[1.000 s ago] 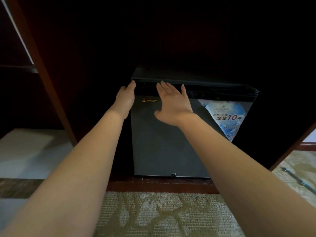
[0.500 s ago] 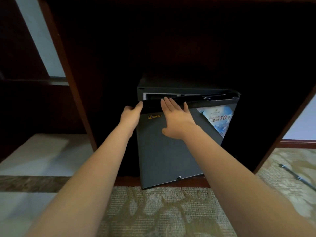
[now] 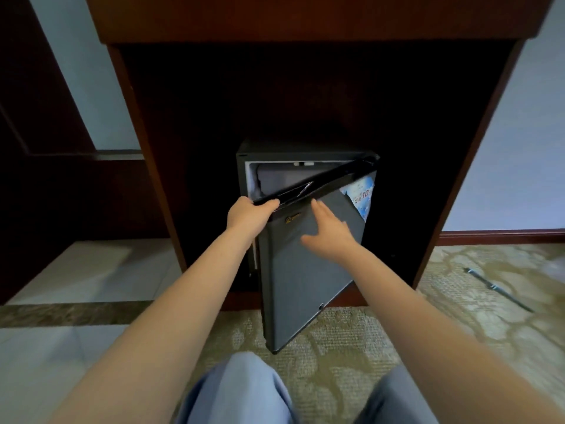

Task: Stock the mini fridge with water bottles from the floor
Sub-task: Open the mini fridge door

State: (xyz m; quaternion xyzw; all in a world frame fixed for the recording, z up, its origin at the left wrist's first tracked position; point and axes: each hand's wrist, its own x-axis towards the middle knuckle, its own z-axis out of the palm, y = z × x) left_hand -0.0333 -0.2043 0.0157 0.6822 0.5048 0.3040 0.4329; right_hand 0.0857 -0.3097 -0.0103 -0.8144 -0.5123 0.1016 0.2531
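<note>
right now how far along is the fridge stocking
Early. Done: the fridge door is partly open, showing a slice of the interior. In hand: the left hand grips the door's top edge, while the right hand is open over the door front. Left: everything else; no water bottles are in view, none seen in the mini fridge.
</note>
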